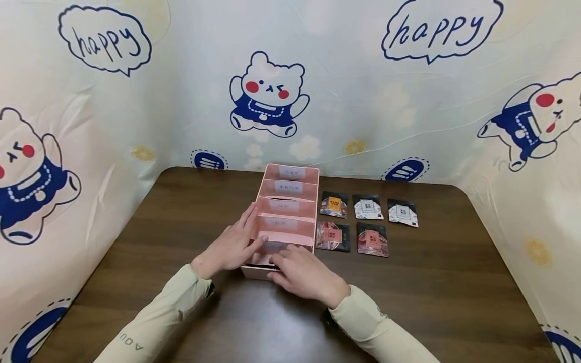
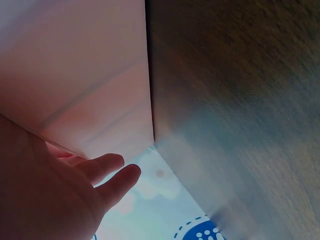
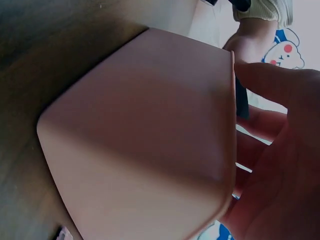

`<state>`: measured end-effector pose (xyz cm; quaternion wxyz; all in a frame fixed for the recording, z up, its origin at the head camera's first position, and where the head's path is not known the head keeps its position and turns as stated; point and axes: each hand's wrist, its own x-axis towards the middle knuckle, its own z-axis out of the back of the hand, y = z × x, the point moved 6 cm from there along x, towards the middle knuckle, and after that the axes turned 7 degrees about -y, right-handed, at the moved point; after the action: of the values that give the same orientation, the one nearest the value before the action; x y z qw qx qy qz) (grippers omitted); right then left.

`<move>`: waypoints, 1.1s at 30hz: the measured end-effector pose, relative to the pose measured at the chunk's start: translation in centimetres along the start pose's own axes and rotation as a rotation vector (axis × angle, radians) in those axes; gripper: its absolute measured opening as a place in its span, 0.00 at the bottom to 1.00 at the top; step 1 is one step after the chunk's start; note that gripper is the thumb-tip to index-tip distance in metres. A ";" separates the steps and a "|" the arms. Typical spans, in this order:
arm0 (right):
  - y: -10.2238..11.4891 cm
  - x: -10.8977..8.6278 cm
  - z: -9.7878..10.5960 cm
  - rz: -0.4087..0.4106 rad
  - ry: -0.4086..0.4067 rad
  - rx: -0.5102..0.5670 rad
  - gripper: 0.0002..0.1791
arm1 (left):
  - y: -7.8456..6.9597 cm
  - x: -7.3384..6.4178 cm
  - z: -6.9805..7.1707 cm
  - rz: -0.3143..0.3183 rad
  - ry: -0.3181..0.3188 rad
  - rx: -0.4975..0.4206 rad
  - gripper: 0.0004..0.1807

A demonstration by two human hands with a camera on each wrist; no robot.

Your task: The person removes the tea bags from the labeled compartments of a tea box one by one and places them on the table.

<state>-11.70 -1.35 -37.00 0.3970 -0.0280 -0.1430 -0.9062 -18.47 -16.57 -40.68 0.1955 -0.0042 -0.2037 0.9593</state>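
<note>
A long pink box (image 1: 316, 217) with several labelled compartments stands on the table. My left hand (image 1: 233, 245) rests along its left rim, fingers stretched out and thumb reaching over the inside; in the left wrist view, fingertips (image 2: 131, 173) extend past the box. At the front compartment is my right hand (image 1: 306, 272), its fingers dipping inside and its thumb near the front rim. Between that thumb and the fingers, the right wrist view shows part of a dark packet (image 3: 242, 100) just inside the wall. Whether the fingers pinch it is hidden.
To the box's right lie several flat packets: one with an orange label (image 1: 334, 204), white-labelled ones such as this packet (image 1: 368, 207), and red-labelled ones such as this packet (image 1: 372, 240). A printed curtain (image 1: 345, 101) surrounds the brown table (image 1: 436, 292).
</note>
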 end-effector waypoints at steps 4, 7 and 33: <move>0.1 0.1 -0.2 0.000 -0.009 -0.007 0.11 | 0.0 0.0 0.0 -0.002 0.001 -0.002 0.47; 0.1 0.1 -0.2 -0.002 -0.016 -0.002 0.10 | -0.1 0.0 0.2 -0.014 -0.011 0.004 0.47; -0.5 0.4 0.1 -0.016 -0.068 0.079 0.08 | 0.1 0.3 -0.1 0.006 -0.009 0.011 0.45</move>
<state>-12.34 -1.28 -36.94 0.3855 -0.0420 -0.1923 -0.9015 -18.76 -16.44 -40.80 0.1916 0.0006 -0.1996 0.9610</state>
